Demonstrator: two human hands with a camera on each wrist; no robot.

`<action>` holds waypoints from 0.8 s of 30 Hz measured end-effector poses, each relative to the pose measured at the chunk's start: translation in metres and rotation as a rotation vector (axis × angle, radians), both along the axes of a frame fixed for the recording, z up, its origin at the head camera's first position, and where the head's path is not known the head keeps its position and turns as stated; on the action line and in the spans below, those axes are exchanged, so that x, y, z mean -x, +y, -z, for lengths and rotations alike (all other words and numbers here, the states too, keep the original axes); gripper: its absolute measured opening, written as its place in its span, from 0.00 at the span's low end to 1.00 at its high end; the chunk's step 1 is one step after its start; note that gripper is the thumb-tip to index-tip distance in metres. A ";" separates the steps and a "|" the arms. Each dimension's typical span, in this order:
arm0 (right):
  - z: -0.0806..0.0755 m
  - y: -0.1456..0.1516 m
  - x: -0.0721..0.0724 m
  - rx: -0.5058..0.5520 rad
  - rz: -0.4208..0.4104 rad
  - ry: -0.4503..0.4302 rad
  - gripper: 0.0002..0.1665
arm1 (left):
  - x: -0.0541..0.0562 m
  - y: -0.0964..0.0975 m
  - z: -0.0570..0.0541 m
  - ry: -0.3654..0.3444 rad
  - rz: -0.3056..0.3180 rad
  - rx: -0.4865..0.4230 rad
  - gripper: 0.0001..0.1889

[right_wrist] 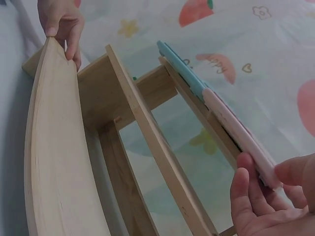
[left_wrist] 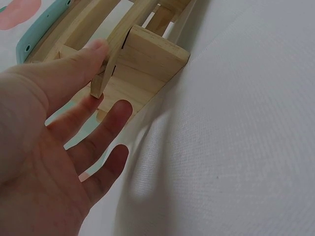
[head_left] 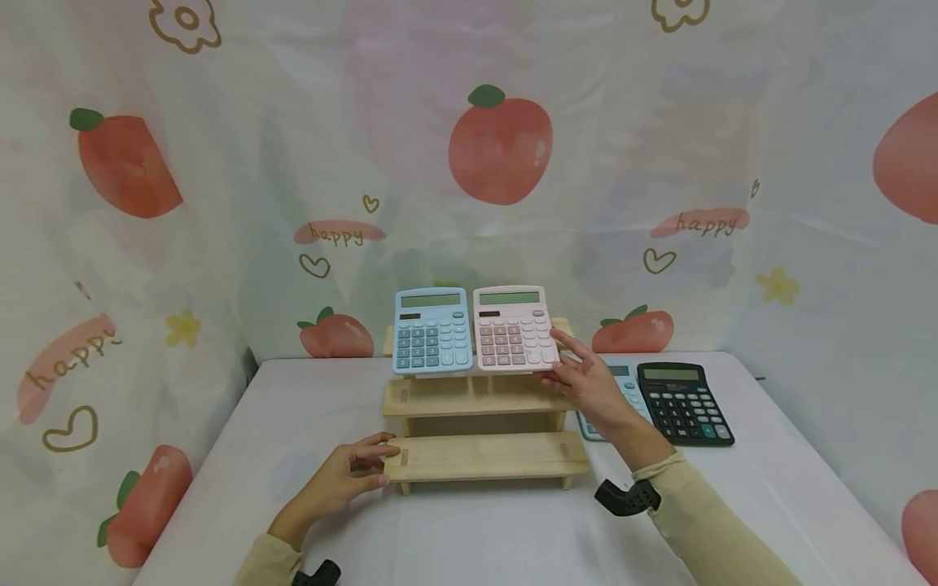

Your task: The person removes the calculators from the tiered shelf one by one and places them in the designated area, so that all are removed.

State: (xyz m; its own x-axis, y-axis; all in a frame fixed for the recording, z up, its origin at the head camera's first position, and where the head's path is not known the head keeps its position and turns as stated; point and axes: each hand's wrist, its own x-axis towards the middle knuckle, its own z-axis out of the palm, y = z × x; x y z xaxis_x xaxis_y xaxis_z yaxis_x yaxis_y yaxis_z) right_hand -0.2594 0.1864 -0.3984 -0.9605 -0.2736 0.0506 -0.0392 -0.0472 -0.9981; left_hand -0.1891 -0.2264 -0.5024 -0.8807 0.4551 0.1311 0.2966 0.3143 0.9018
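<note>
A three-step wooden display rack (head_left: 487, 457) stands on the table. My left hand (head_left: 340, 480) pinches the left end of its lowest board, thumb above and index finger below, as the left wrist view shows; the other fingers are spread. On the top step a pink calculator (head_left: 510, 330) leans back beside a light blue calculator (head_left: 432, 334), screens up. My right hand (head_left: 589, 387) grips the pink one at its lower right corner. In the right wrist view, the thumb lies on one side of the pink calculator (right_wrist: 241, 135) and fingers on the other.
Right of the rack, a black calculator (head_left: 685, 404) lies on the white-covered table (head_left: 469, 541). A second light blue calculator (head_left: 632, 384) beside it is partly hidden by my right hand and wrist. A fruit-patterned cloth (head_left: 586, 163) hangs behind and at both sides.
</note>
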 end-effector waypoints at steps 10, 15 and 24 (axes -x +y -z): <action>0.001 0.004 -0.003 -0.004 -0.002 -0.009 0.35 | -0.002 0.001 -0.003 0.006 -0.009 0.019 0.23; -0.001 0.004 -0.005 -0.008 0.001 -0.017 0.35 | -0.003 0.001 -0.003 0.007 -0.017 0.023 0.23; -0.002 0.010 -0.008 -0.024 -0.013 -0.007 0.35 | -0.002 0.001 0.000 0.009 -0.008 0.018 0.23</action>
State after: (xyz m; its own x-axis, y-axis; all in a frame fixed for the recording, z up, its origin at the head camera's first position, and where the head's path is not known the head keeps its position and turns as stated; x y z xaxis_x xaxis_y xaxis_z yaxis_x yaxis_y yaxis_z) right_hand -0.2509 0.1963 -0.3965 -0.9573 -0.2867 0.0373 -0.0320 -0.0233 -0.9992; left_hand -0.1870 -0.2254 -0.5022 -0.8832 0.4502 0.1313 0.3023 0.3326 0.8933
